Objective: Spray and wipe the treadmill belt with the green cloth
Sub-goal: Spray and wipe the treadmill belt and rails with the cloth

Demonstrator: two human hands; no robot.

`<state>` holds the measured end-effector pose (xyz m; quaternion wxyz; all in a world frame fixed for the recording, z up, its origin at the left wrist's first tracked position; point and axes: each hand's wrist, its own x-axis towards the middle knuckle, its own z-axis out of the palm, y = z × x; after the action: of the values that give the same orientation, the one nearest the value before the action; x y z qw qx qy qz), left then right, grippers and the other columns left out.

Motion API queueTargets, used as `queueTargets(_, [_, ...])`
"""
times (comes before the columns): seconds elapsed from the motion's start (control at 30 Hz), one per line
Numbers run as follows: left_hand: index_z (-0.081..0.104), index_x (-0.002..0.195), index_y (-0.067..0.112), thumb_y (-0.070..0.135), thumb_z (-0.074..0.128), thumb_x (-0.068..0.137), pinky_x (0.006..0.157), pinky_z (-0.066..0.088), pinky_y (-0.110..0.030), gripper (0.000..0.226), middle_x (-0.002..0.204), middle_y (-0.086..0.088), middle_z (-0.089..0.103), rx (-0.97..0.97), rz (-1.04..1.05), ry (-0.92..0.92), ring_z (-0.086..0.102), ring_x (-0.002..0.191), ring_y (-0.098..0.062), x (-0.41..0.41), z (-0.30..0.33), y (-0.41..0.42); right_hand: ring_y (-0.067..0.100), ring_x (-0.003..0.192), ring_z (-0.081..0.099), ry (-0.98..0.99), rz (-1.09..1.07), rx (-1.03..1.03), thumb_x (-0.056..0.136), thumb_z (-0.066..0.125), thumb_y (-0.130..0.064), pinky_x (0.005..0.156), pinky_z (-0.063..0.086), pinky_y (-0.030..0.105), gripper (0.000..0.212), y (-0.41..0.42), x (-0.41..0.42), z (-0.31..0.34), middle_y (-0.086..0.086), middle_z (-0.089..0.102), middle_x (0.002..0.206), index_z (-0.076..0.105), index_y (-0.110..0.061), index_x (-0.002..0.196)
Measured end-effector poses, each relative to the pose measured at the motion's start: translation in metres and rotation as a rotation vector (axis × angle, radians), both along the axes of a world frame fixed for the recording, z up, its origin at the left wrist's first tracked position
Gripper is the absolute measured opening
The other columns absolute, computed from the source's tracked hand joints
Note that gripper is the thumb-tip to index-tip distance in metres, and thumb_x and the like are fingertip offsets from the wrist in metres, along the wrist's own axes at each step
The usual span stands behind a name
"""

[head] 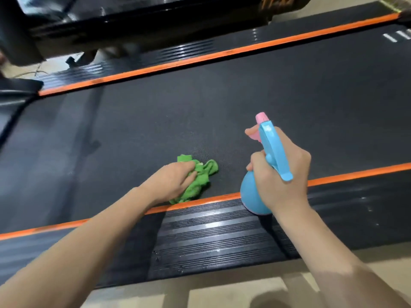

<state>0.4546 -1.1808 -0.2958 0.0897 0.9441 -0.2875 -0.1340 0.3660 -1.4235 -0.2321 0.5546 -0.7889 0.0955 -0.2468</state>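
Where the head view looks down across the machine, the treadmill belt (222, 107) runs from the left edge to the right edge as a broad, dark, finely textured band. An orange trim strip (200, 57) borders its far edge, and a second orange strip (355, 173) borders its near edge. Outside each strip lies a black ribbed side rail (211, 232); the near rail shows glossy highlights and a few small droplets toward its near edge. Beyond the far rail a black frame member (133, 18) with blurred orange lettering crosses the top of the view. Pale floor (222, 292) shows along the bottom edge and at the upper left.

The green cloth (198, 181) lies crumpled on the belt, hard against the near orange strip and slightly left of centre. It is bright green, bunched into folds, with one corner projecting toward the belt's middle. The left hand (175, 183) rests on top of it, fingers curled over the bunched fabric and gripping it against the belt.

The right hand (280, 174) is clamped around the neck of a light blue spray bottle (253, 196), held above the near strip and rail. The bottle has a rounded blue body, a blue trigger head and a pink nozzle (262, 117) directed toward the belt's middle. One finger (250, 130) lies extended beside the pink trigger.
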Motion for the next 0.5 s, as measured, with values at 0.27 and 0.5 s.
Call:
queueTargets(0.27, [0.037,0.081,0.022,0.035,0.038,0.1,0.067,0.034,-0.035,0.023,0.083,-0.008,0.059,0.005,0.049,-0.12,0.054,0.08,-0.033,-0.01,-0.009,0.032,0.037,0.062,0.064,-0.025,0.029,0.028,0.074,0.052,-0.009,0.065,0.055,0.046,0.039,0.014,0.012,0.001,0.004,0.073,0.088,0.07,-0.029,0.103])
queueTargets(0.5, [0.046,0.089,0.012,0.027,0.041,0.101,0.073,0.043,-0.041,0.02,0.09,-0.014,0.061,-0.118,-0.108,-0.056,0.055,0.083,-0.032,0.005,-0.013,-0.062,0.009,0.067,0.066,0.011,-0.016,0.043,0.076,0.055,0.009,0.062,0.05,0.024,0.037,0.023,0.009,0.008,0.004,0.074,0.094,0.073,-0.013,0.1])
